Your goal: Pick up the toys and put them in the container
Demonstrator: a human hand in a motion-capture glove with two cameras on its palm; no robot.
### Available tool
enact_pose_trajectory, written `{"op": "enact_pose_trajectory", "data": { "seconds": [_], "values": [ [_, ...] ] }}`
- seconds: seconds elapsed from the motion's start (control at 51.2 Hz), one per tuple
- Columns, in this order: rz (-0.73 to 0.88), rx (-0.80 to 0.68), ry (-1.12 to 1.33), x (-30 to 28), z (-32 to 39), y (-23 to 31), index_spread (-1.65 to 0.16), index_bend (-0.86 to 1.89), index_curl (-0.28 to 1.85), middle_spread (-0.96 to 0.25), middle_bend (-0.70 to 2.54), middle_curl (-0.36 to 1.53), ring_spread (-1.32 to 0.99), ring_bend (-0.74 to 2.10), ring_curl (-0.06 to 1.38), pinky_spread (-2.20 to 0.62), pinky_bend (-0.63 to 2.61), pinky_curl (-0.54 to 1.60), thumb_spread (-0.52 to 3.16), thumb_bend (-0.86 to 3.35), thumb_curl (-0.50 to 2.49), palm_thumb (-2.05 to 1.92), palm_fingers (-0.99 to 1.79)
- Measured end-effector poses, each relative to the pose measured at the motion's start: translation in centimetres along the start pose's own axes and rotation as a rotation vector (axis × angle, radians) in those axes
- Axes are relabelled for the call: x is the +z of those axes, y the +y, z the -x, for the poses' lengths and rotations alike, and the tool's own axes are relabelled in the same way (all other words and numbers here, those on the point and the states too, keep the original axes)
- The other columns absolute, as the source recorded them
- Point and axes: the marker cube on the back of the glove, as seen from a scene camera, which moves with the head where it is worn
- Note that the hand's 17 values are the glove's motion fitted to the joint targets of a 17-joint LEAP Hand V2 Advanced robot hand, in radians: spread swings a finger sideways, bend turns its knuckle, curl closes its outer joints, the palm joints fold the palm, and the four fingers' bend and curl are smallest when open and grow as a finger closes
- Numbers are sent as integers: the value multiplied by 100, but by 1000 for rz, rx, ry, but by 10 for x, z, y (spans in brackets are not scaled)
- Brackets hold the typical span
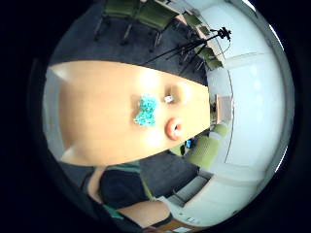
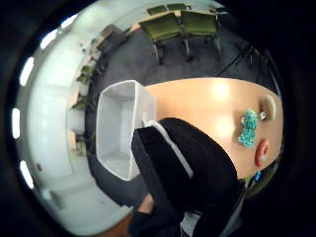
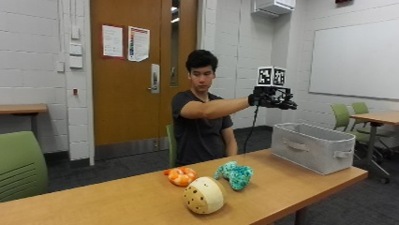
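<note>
Layout of my table [image 3: 124,197]: three toys cluster near its middle, the round toy [image 3: 203,195] nearest the camera, the ring toy [image 3: 181,176] behind it, the plush toy [image 3: 235,174] to their right. The container [image 3: 314,146] stands at the right end, my hand [image 3: 272,98] raised above its left edge.

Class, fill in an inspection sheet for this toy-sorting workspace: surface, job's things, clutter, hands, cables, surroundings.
Surface: wooden table.
Job's things: orange toy, teal toy and cream spotted toy lie on the table; grey container stands at its end.
Clutter: nothing seen.
Hands: gloved right hand raised above the container, holding nothing.
Cables: nothing seen on the table.
Surroundings: green chairs, door, whiteboard.
</note>
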Motion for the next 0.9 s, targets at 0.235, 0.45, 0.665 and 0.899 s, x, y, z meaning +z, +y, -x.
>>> {"op": "enact_pose_trajectory", "data": {
  "seconds": [0.235, 0.45, 0.665, 0.899],
  "values": [
    [-19, -43, -19, -2, 8, 3, -20, 22, 16, -14, 25, 14, -27, 17, 5, -10, 40, 17, 96, -8, 1, -12, 8],
    [-27, -77, -23, -4, -8, 8, -23, 22, 24, -16, 25, 21, -33, 19, 9, -11, 40, 22, 112, -8, 3, -13, 4],
    [-37, -63, 0, -1, -77, 7, -25, 20, 30, -17, 22, 25, -36, 20, 14, -12, 40, 26, 113, -9, 3, -14, 3],
    [15, -30, -45, 51, -161, 11, -25, 18, 34, -17, 20, 30, -38, 19, 17, -13, 44, 30, 108, -10, 5, -15, 0]
  ]
}}
